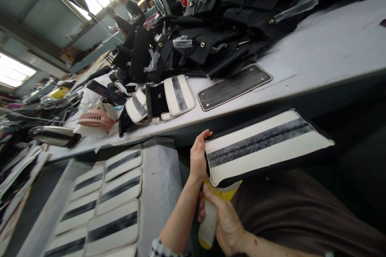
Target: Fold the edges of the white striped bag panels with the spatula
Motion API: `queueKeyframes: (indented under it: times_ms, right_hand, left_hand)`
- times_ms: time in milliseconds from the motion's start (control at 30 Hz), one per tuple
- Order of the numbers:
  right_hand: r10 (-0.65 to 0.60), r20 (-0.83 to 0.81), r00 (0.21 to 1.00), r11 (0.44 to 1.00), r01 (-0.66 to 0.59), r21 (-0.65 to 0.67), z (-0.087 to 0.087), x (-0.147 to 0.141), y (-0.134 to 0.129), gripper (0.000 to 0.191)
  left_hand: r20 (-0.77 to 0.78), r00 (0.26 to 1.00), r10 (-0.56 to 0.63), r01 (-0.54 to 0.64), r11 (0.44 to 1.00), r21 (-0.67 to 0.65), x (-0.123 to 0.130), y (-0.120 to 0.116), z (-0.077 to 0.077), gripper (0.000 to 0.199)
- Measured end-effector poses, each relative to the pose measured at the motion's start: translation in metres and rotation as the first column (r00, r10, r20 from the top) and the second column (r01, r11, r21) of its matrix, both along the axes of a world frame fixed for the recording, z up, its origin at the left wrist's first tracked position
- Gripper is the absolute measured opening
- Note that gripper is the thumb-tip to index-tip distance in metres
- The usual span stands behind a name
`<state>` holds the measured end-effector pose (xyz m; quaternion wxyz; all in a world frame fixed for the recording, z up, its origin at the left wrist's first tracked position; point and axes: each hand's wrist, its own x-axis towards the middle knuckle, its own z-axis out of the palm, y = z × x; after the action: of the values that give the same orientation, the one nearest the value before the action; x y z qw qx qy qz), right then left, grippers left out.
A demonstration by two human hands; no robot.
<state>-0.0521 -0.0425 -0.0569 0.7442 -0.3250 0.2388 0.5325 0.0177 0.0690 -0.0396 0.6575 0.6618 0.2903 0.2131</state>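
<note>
My left hand (198, 157) is closed on the left end of a cream panel (265, 150) with a dark double stripe along its middle. Black material shows around the panel's edges, and the piece is held above my lap. Just below it, my right hand (224, 215) grips a yellow scraper-like tool (229, 192) by its grey handle. The tool's wide, curved yellow end lies close to the panel's lower left corner; whether they touch I cannot tell. My left fingers behind the panel are partly hidden.
Striped cream panels (114, 221) lie in rows on a grey surface at lower left. On the white table (331, 44) are a pile of black bags (217, 20), a dark base plate (235, 86), an opened-out bag piece (179, 94) and a pink fan (98, 117). People stand farther back.
</note>
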Motion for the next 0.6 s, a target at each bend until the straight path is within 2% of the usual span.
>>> queueKeyframes:
  times_ms: [300, 467, 600]
  right_hand:
    - [-0.099, -0.101, 0.990, 0.995, 0.098, -0.017, 0.005, -0.007, 0.003, 0.049]
    - [-0.196, -0.049, 0.979, 0.981, 0.195, -0.023, 0.010, -0.009, 0.003, 0.058]
    - [-0.192, -0.048, 0.980, 0.981, 0.191, -0.024, 0.011, -0.007, 0.001, 0.062]
  left_hand:
    - [-0.034, 0.999, 0.039, -0.036, 0.996, 0.078, 0.005, -0.004, 0.000, 0.048]
    - [-0.030, 0.997, 0.069, -0.065, 0.988, 0.137, 0.008, -0.005, -0.003, 0.043]
    - [-0.034, 0.998, 0.059, -0.053, 0.985, 0.167, 0.009, -0.005, -0.005, 0.040]
